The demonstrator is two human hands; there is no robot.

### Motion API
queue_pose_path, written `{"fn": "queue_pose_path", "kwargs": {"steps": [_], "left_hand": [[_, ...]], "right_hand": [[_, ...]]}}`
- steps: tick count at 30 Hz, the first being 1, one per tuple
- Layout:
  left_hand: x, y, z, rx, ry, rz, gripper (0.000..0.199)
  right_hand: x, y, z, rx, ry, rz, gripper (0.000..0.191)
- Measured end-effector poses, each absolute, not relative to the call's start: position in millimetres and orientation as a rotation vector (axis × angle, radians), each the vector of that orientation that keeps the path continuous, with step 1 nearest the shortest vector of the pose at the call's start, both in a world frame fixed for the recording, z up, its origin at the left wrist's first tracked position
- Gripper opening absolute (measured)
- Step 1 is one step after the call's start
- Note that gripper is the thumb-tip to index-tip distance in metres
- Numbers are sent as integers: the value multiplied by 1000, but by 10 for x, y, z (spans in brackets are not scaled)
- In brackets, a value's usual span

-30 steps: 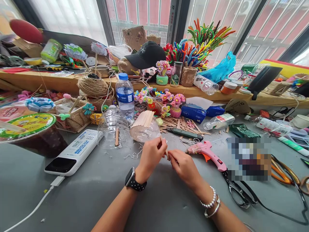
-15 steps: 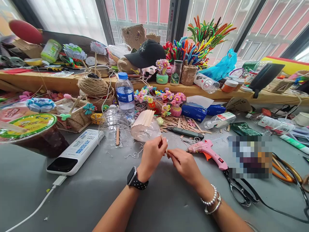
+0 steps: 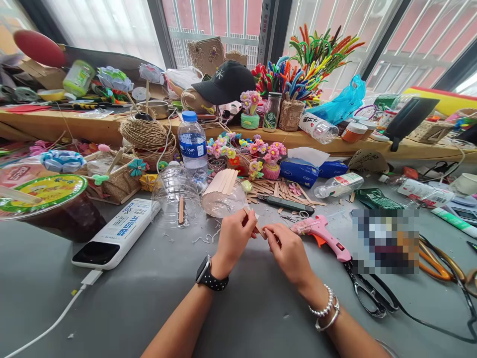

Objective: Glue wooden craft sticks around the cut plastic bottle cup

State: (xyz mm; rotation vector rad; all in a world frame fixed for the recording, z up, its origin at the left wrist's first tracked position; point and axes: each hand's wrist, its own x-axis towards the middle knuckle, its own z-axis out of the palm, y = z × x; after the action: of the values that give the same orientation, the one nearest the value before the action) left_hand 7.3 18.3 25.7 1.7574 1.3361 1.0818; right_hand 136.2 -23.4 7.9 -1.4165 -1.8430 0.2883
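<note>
Between my two hands is a small wooden craft stick (image 3: 260, 229), partly hidden by fingers. My left hand (image 3: 235, 238), with a watch on its wrist, pinches the stick's upper end. The fingers of my right hand (image 3: 288, 249) close on its lower end. Just beyond lies a clear plastic bottle piece (image 3: 219, 205) with a row of craft sticks (image 3: 223, 182) on top. To its left rests another ribbed clear plastic piece (image 3: 169, 191), a single stick (image 3: 181, 210) on it. A pink glue gun (image 3: 323, 234) lies right of my right hand.
Loose craft sticks (image 3: 278, 190) and a dark green cutter (image 3: 285, 204) lie behind my hands. Black scissors (image 3: 368, 293) are at right. A white power bank (image 3: 117, 236) and a lidded cup (image 3: 70, 219) stand left. A water bottle (image 3: 193, 149) stands upright behind.
My right hand has shifted slightly right, and more of the stick shows between my fingers. My left hand stays nearly in place. The things on the table look unchanged.
</note>
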Motion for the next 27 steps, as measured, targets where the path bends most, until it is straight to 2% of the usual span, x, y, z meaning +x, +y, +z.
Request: {"fn": "queue_pose_path", "kwargs": {"steps": [5, 15, 18, 21, 25, 27], "left_hand": [[58, 188, 265, 1759, 1346, 1103, 32], [10, 203, 308, 1811, 1426, 1127, 32], [-3, 204, 319, 1856, 1466, 1136, 32], [-7, 205, 322, 1878, 1476, 1142, 32], [-2, 211, 314, 1914, 1501, 1138, 32], [0, 213, 306, 1918, 1505, 1132, 32]], "right_hand": [[1407, -227, 103, -1483, -1694, 305, 18], [1409, -203, 71, -1552, -1824, 274, 33], [1395, -199, 40, -1527, -1816, 380, 17], [1382, -202, 27, -1479, -1768, 362, 36], [1370, -218, 31, -1544, -1854, 390, 20], [1367, -227, 27, -1594, -1898, 435, 20]]}}
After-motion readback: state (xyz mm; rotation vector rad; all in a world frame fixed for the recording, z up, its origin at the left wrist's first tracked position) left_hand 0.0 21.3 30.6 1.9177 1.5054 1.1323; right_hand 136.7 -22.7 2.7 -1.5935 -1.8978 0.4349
